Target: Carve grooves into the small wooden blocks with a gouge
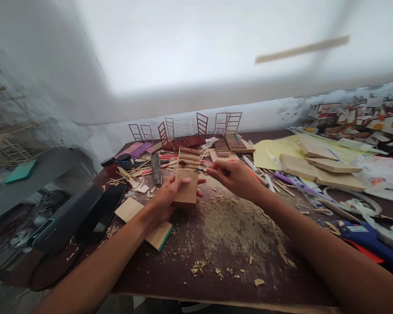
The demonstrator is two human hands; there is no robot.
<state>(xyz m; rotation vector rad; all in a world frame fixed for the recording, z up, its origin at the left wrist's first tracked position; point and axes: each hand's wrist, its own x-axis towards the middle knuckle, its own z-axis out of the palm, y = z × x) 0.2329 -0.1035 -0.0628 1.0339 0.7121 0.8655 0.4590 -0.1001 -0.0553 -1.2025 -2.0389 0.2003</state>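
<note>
Working at the grooved far part of a wooden block looks to be the step in hand. The block is near the middle of the scene, held over the surface, its far end pointing away. The left hand has its grip closed around it, thumb on top and fingertips showing past the right edge. From the right, the right hand pinches a slim tool between thumb and forefinger; its dark tip lies at the block's right edge, beside the grooves, though I cannot tell whether it touches. Dark matter sits in one groove, too small to make out.

The next move, I judge, calls for a firm left grip and light, controlled right fingers, keeping the tip in line with the groove. Sawdust covers the surface to the right and near; a loose board lies to the left, partly under the left forearm.
</note>
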